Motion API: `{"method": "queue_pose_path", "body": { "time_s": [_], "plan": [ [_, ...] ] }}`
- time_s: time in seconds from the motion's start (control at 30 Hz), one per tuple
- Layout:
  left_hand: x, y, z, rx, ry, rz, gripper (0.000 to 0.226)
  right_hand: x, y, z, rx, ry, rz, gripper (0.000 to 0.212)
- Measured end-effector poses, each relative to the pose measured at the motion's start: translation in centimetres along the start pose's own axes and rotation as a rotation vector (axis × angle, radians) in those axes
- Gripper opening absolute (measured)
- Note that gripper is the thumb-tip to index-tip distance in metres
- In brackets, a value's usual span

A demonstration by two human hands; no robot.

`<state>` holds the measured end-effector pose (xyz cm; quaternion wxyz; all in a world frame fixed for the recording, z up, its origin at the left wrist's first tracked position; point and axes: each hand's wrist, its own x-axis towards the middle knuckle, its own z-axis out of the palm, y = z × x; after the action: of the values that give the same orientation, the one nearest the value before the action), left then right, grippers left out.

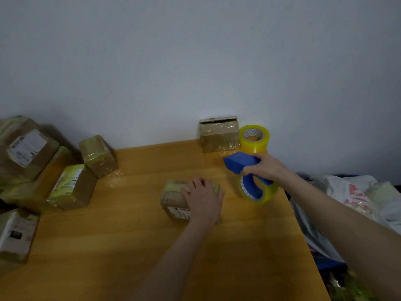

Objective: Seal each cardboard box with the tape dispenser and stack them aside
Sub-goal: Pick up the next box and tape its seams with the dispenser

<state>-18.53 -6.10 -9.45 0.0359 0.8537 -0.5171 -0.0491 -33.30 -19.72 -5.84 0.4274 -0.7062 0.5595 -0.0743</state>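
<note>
Fingers (196,184) of left hand (204,200) flat on cardboard box (173,197); right hand (267,168) fingers curled round tape dispenser (240,162).

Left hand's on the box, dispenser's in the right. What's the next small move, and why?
Probably bring the dispenser left to the box and touch its tape to the top. The left hand lies flat on the box, steadying it, while the right hand grips the dispenser beside it, apart from the box.

Head-worn view, down onto table (130,246)
</note>
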Motion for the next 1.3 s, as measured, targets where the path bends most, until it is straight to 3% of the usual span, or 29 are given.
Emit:
{"method": "queue_pose_path", "body": {
  "time_s": [0.13,0.33,0.47,0.57,0.63,0.73,0.8,0.93,1.1,1.17,1.3],
  "plan": [
    [-0.5,-0.7,0.4,-0.035,-0.079,0.125,0.045,0.4,0.8,2.7,0.391,0.039,0.098,0.05],
    [-1.8,-6.8,-0.9,0.037,-0.241,0.536,0.074,1.3,2.7,6.9,0.606,-0.012,0.384,0.06],
    [-2.9,-8.6,-0.8,0.149,-0.221,0.429,0.092,2.0,3.2,8.4,0.693,-0.048,0.459,0.063],
    [-3.0,-9.2,-0.7,0.121,-0.242,0.434,0.088,2.3,2.9,8.3,0.528,-0.069,0.433,0.063],
    [-2.6,-9.8,-0.9,0.159,-0.27,0.553,0.088,2.1,2.2,7.8,0.203,-0.054,0.339,0.065],
    [-2.2,-10.8,-1.3,0.097,-0.251,0.597,0.097,1.6,0.2,7.5,-0.252,0.129,0.065,0.071],
    [-2.4,-11.4,-1.0,0.021,-0.199,0.521,0.102,1.0,-2.4,8.2,-0.248,0.164,-0.168,0.062],
    [-3.3,-12.1,0.4,0.0,-0.158,0.391,0.096,0.5,-8.4,11.6,-0.249,-0.014,-0.434,0.058],
    [-2.2,-12.5,0.2,-0.062,-0.156,0.577,0.083,2.5,-11.7,14.3,-0.47,-0.238,-0.455,0.059],
    [-2.4,-12.8,0.6,-0.115,-0.137,0.493,0.088,3.3,-11.5,14.7,-0.545,-0.239,-0.418,0.055],
    [-3.7,-12.7,1.6,-0.073,-0.171,0.384,0.089,3.8,-11.2,15.2,-0.427,-0.213,-0.356,0.05]
  ]
}}
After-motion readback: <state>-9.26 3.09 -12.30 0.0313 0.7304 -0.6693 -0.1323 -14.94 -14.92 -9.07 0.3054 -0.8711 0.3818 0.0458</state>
